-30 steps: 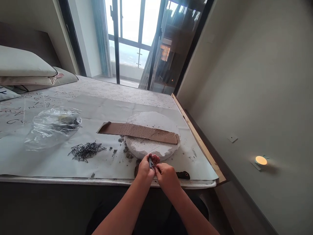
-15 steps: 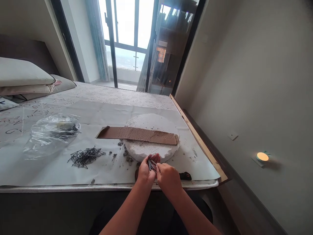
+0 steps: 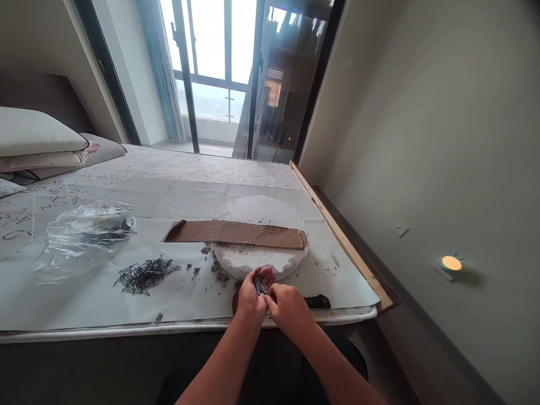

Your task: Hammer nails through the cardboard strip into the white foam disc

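Observation:
Cupped palm up, my left hand (image 3: 252,295) holds a small bunch of nails (image 3: 260,286). The fingers of my right hand (image 3: 288,304) pinch at these nails from the right, against the left palm; their tips are partly hidden. Just beyond my hands lies a round white slab (image 3: 257,263) with a crumbled near edge. Across it rests a brown strip (image 3: 236,233) dotted with small holes, its left end curled up. Under my hands is a tool with a black handle (image 3: 318,302), mostly covered. A loose pile of nails (image 3: 145,274) sits to the left.
A clear plastic bag (image 3: 86,239) with dark contents lies at the left. Grey crumbs (image 3: 220,274) are scattered beside the slab on a pale sheet (image 3: 84,306) over a mattress. Pillows (image 3: 40,132) are at the far left; a wooden rail (image 3: 341,236) runs along the right edge.
My right fingers have shifted slightly over the nails in my left palm, and the nail that stuck out there shows less. The view has tilted a little; the other things have stayed put.

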The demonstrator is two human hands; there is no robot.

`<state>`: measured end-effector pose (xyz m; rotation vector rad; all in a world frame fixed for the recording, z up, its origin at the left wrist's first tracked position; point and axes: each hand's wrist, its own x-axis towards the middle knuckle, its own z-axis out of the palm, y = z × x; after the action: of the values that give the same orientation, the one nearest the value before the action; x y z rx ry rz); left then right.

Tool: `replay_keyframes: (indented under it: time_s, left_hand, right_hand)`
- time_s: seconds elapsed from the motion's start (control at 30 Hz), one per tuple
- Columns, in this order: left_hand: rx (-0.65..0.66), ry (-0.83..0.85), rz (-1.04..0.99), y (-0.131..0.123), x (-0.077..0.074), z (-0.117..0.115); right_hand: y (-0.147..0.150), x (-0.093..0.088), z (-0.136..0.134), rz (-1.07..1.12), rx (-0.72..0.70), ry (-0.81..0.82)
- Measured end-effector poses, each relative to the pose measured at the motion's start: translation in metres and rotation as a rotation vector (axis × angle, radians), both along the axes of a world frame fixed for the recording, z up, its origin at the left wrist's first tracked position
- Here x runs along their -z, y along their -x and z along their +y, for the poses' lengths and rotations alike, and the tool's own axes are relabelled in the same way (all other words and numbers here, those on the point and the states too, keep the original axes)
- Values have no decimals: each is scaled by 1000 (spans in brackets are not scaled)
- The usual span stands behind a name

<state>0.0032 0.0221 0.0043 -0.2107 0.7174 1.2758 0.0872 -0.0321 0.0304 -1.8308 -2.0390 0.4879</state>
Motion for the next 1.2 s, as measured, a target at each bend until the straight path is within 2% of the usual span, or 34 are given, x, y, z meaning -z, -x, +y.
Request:
replay_keyframes:
  time_s: [0.17,0.37,0.5,0.63,0.73,0.97,1.2]
  left_hand:
    - [13,2,-12,3,0,-1]
    - [-12,-8,-32,9,0,0]
    - [-25,-56,-60,5,3,-1]
    - [-2,-93,-34,0,4,-3]
    - [8,-122,-3,0,2,-4]
    - [-10,-138,23,0,-1,-4]
    - [2,-215,35,-3,-1,-3]
  right_hand:
    - [-5,-2,-3,39,-40,21]
    - [-18,-25,-21,178,-95,72]
    - [-15,-34,-18,130,-19,15]
    - [0,-24,-2,-15,83,-49]
    - [8,-15,5,-79,78,-35]
    - [5,-11,5,13,53,-31]
    - [16,-8,6,9,51,-35]
